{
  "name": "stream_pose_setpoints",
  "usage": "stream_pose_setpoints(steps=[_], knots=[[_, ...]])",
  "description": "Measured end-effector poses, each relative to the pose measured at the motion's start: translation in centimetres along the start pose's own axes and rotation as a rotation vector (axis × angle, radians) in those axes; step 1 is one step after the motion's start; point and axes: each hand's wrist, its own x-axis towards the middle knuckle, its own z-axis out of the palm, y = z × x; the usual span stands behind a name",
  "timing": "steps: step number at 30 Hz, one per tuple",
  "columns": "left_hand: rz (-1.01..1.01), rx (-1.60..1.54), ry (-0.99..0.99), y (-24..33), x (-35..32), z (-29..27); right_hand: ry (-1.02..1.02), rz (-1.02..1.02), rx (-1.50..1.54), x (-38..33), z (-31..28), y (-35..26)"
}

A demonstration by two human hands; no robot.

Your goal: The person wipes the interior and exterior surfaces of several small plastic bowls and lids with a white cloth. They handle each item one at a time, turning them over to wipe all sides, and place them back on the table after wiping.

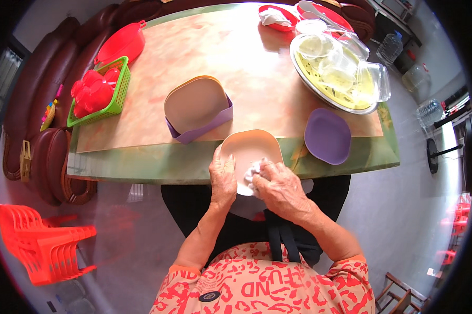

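My left hand (223, 180) grips the left rim of a peach plastic plate (250, 149), fingers curled over its edge, thumb side under. My right hand (280, 188) is bunched around a white cloth (253, 171), pressing it onto the plate's face. Plate sits tilted at the near edge of the counter (157, 162), half over my lap. Just beyond it, left: a stack of tan plates (195, 102) standing in a purple holder (200, 131). Right of my plate, near the counter edge: a purple plate (327, 136), lying flat, apart from the rest. Further left: a green basket (120, 97) full of red cups (92, 91), with a red tub (122, 43) behind it. Far right: a round metal tray (319, 89) loaded with clear plastic containers (340, 68). Far edge: a red dish (285, 23) holding a white rag (273, 17). On the floor to my left, stacked orange plastic chairs (45, 243).
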Motion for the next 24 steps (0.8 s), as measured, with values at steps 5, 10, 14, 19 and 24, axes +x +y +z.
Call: stream_pose_setpoints(steps=[5,10,14,19,24], knots=[[0.023,0.049,0.009,-0.4,0.0,-0.2,0.110,0.102,-0.027,1.4,1.3,0.6],[-0.004,0.110,-0.045,0.3,-0.1,0.0,0.357,0.182,-0.105,4.5,4.1,1.8],[-0.054,-0.070,-0.064,0.7,0.0,0.0,0.349,0.058,-0.024,5.2,3.6,0.6],[-0.163,-0.183,-0.056,0.5,0.4,-0.5,0.176,-0.191,0.115,2.8,1.8,-0.1],[-0.134,-0.207,-0.001,-0.1,0.5,-0.2,0.082,-0.239,0.196,0.9,0.1,1.0]])
